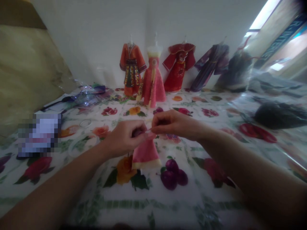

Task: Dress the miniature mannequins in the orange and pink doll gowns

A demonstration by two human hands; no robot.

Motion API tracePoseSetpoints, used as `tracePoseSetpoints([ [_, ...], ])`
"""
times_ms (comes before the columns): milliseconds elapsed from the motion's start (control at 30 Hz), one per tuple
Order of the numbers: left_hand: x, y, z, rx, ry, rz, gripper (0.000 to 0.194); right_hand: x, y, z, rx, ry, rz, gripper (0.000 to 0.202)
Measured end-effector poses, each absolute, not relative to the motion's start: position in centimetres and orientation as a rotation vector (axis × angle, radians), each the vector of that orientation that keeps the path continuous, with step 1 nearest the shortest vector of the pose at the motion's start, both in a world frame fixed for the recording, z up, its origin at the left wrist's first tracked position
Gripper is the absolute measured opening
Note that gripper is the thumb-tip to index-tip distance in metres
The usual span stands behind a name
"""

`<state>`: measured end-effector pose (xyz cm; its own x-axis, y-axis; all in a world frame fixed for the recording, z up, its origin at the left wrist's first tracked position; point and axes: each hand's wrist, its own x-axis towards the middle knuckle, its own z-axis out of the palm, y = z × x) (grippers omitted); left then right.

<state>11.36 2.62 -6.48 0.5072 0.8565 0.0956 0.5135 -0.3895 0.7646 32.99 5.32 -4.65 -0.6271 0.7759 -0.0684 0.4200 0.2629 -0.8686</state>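
Observation:
Over the middle of the table, my left hand [128,135] is closed, its thumb and fingers pinching the upper part of a small pink doll garment [146,153]. The garment hangs down from the hand and has a pale yellow band along its lower edge. My right hand [168,123] meets the left at the garment's top; thumb and forefinger are pinched together there. What lies between the right fingertips is too small and blurred to name. The garment's upper end is hidden behind the fingers.
Doll dresses on stands line the wall: an orange robe [131,64], a pink dress [154,80], a red robe [178,68] and a purple robe [212,67]. A blurred-out phone [39,135] lies left, near clear plastic packaging [87,97]. A dark bundle [280,115] sits right on the fruit-patterned tablecloth [177,207].

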Motion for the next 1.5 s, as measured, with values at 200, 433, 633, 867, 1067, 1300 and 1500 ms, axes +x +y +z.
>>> tracePoseSetpoints([
  [200, 11.39, 2.63, -6.36, 2.067, 1.094, 0.642, 0.028, 33.0, 5.43, -4.84, -1.072, -2.173, 1.315, 0.011],
  [433, 11.45, 2.56, -6.31, 2.058, 1.086, 0.638, 0.028, 33.02, 5.47, -5.0, -1.077, -2.181, 1.281, 0.01],
  [633, 11.39, 2.42, -6.48, 2.107, 1.107, 0.641, 0.028, 33.02, 5.47, -4.97, -1.052, -2.18, 1.288, 0.012],
  [867, 11.39, 2.33, -6.46, 2.111, 1.114, 0.649, 0.029, 32.9, 5.6, -5.08, -1.06, -2.183, 1.263, 0.013],
  [1067, 11.56, 2.48, -6.41, 2.106, 1.132, 0.647, 0.026, 32.98, 5.57, -5.09, -1.07, -2.194, 1.253, 0.014],
  [1300, 11.49, 2.5, -6.4, 2.106, 1.129, 0.644, 0.027, 32.93, 5.44, -4.98, -1.07, -2.191, 1.248, 0.012],
  [1500, 11.47, 2.52, -6.45, 2.075, 1.136, 0.645, 0.024, 32.79, 5.42, -5.03, -1.069, -2.186, 1.256, 0.013],
])
